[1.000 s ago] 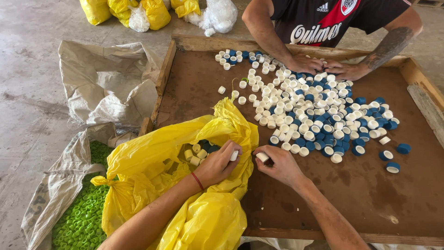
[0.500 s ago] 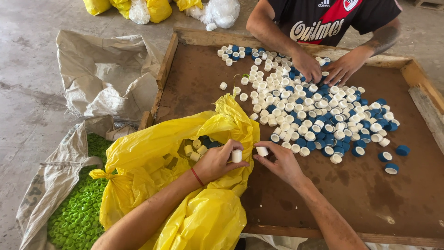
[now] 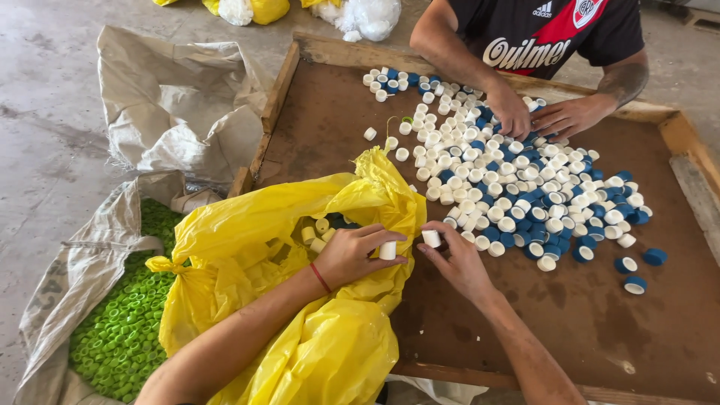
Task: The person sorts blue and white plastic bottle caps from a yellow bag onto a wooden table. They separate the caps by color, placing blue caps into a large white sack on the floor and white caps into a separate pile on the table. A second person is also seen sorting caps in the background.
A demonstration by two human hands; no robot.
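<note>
The left hand (image 3: 352, 255) is pinching a white cap (image 3: 387, 250) between thumb and fingers at the mouth of the yellow bag (image 3: 247, 262); the right hand (image 3: 457, 259) is holding another white cap (image 3: 431, 238) at its fingertips just right of it. These caps are looking light, rigid and smooth, best gripped across the ribbed sides; the bag is looking thin, soft and slippery

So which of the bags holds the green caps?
The grey woven sack lying open on the floor at far left; the yellow plastic bag beside it holds pale caps.
</note>
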